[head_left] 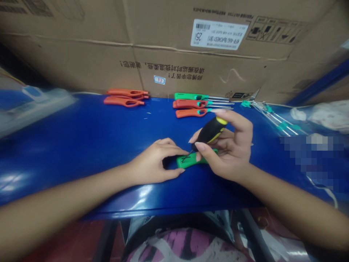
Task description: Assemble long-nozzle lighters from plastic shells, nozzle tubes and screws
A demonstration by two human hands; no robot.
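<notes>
Near the front edge of the blue table (pixel 81 145), the green lighter (pixel 193 158) is lying between my hands. My left hand (pixel 152 160) is bracing its left end, thumb on the near side and forefinger on the far side. My right hand (pixel 231 151) is gripping the screwdriver (pixel 208 134) by its handle, some fingertips resting by the lighter's right part. The thin shaft is slanting down to the left, its tip meeting the lighter beside the dark slot; whether it is sitting inside a hole, I cannot tell.

For this to go well, I am reckoning on a firm left pinch, because the smooth shell could be skating on such a glossy surface. The shaft is leaning quite a lot, so I am thinking a steeper angle would be helping the tip to seat. Steady, light pressure is seeming wiser than force: my left fingertips are lying close to the point, and a slip could be jabbing them. Farther off, other lighters (pixel 188 104) are lying by the cardboard (pixel 95 47).
</notes>
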